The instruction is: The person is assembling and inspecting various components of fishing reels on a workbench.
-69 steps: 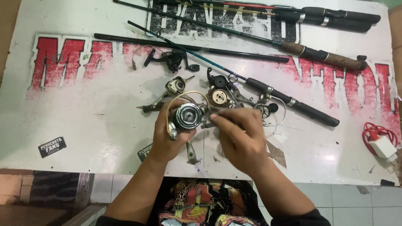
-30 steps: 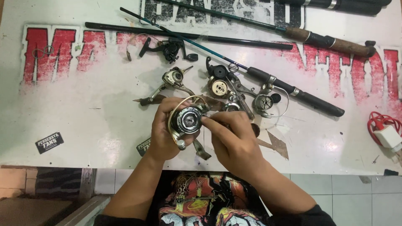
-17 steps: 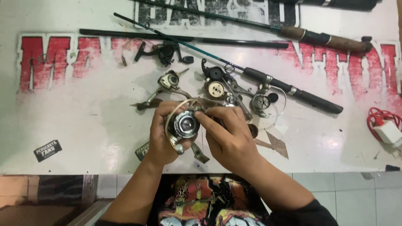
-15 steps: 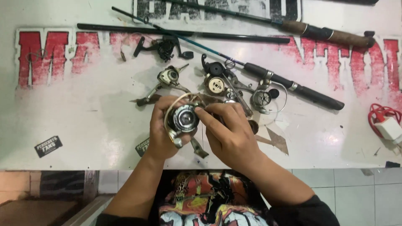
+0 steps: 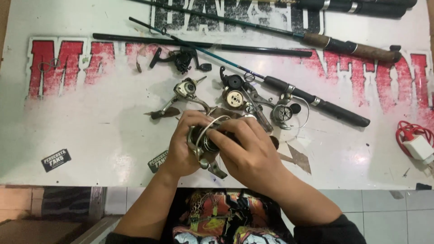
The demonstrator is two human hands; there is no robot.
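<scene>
**— What's under you?**
White surface (image 5: 81,135) with big red and black lettering painted on it, and a tiled floor (image 5: 389,217) past its near edge. My left hand (image 5: 183,147) is clenched around a silver spinning reel (image 5: 203,142), cupping it from the left. My right hand (image 5: 248,151) lies over the reel's front, fingers curled on it, thumb and forefinger pinching at its face. The reel is up off the surface, close to the near edge.

**— Anything different from a moment ago?**
Half a second back the spool face showed plainly between my hands. Now my right hand has slid across and covers most of it. The reel sits in the same spot.

**— Count what's lying around.**
Four rods: a thin black blank (image 5: 203,45), a blue-tipped rod with a black grip (image 5: 316,104), a cork-handled rod (image 5: 352,47), and a dark one (image 5: 361,7) at the far edge. Loose reels besides mine: a black one (image 5: 181,58), a silver one (image 5: 185,89), a partly stripped one (image 5: 235,95), and one (image 5: 284,113) by the black grip. Two black stickers (image 5: 56,159), one half hidden by my left wrist. One white charger with red cable (image 5: 418,144) at the right edge.

**— Room to move?**
Plenty on the left, bare surface out to that edge. Straight ahead the parts crowd just beyond my fingers.
</scene>
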